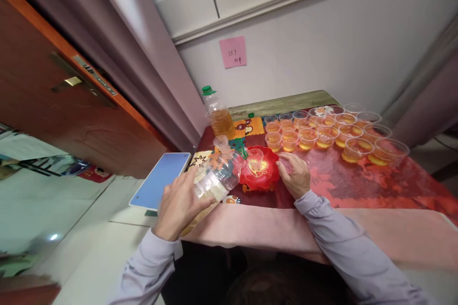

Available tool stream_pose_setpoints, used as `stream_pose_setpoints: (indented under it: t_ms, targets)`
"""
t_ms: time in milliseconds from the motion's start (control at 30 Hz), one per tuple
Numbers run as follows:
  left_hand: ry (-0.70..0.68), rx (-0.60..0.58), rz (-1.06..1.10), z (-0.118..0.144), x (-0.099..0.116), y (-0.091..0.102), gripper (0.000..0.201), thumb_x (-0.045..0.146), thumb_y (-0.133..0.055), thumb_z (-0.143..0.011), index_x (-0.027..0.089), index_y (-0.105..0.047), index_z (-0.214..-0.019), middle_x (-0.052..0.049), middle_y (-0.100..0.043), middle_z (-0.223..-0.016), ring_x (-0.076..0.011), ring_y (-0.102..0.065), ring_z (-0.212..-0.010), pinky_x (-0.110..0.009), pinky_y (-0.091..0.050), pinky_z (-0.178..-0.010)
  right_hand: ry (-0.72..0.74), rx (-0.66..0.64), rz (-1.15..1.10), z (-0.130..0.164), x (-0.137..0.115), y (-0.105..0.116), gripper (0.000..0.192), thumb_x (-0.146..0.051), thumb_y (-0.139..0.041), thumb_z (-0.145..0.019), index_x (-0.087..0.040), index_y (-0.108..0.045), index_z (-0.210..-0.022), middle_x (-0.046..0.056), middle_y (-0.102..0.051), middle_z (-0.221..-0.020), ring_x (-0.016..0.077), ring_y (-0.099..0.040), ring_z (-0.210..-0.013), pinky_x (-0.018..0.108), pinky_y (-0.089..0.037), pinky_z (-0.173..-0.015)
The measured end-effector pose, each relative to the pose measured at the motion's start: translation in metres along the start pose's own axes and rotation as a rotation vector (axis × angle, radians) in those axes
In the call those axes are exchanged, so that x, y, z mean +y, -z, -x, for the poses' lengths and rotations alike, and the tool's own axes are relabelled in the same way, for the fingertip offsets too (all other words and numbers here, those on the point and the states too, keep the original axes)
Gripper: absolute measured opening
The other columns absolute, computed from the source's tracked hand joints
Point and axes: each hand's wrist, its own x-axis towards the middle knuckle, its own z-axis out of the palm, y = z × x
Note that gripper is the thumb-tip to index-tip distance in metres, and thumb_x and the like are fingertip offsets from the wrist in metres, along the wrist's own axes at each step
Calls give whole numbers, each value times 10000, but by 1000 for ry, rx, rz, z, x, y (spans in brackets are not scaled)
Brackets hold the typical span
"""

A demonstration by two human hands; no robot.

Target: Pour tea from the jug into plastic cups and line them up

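My left hand [182,202] is wrapped round a large clear plastic bottle [218,176], tilted with its neck pointing right over a red scalloped plate [259,182]. Some yellowish liquid shows low in the bottle near my palm. A clear plastic cup [255,158] stands on the plate, close to the bottle's neck. My right hand [295,174] is closed at the plate's right edge, thumb and fingers at the rim. Something clear and pinkish shows under those fingers, but I cannot make it out. Another small clear cup [221,142] is behind the bottle.
Rows of clear cups with amber liquid [307,138] fill the table's right side. A green-capped bottle of amber liquid [220,119] stands at the back left, near a loose green cap [251,115]. A blue board [161,178] is beside the table's left edge.
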Motion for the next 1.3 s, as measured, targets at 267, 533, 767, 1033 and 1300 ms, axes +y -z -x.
stream_pose_setpoints:
  t_ms: [267,533,767,1033,1300]
  targets:
    - [-38,-26,-200,-10,21,27,809,549,-721,-843,214,-431,-1519,-151,-653,-1386,-375,-586,-1311,-484,-429,-1027,0,14,-13,-1,1,1,239,-399,-602,-1006,-220,-722,-1109,86,-789,-1137,262,-725,-1069,398,-479,-958]
    - [-70,-1,-306,-14,35,34,858,510,-745,-823,244,-371,-1547,-151,-650,-1399,-363,-595,-1300,-444,-432,-963,-38,27,-35,-2,1,1,242,-404,-603,-996,-224,-727,-1099,82,-794,-1123,264,-722,-1059,403,-475,-960]
    - [-103,13,-353,-14,41,39,825,472,-764,-806,263,-404,-1518,-130,-654,-1400,-352,-602,-1292,-440,-438,-930,-39,29,-43,-3,1,1,227,-393,-603,-1000,-224,-722,-1093,81,-796,-1114,265,-725,-1040,406,-475,-943]
    - [-107,3,-393,-14,43,44,787,501,-738,-821,251,-429,-1501,-123,-661,-1389,-347,-613,-1268,-437,-437,-897,-35,30,-48,-3,-1,1,222,-388,-615,-997,-220,-725,-1092,77,-797,-1111,264,-730,-1041,400,-476,-931]
    - [-123,16,-412,-15,40,45,780,538,-726,-821,218,-462,-1481,-137,-664,-1366,-359,-625,-1226,-448,-438,-888,-50,21,-61,-2,0,1,217,-386,-616,-989,-227,-725,-1088,78,-793,-1114,259,-724,-1037,402,-474,-941]
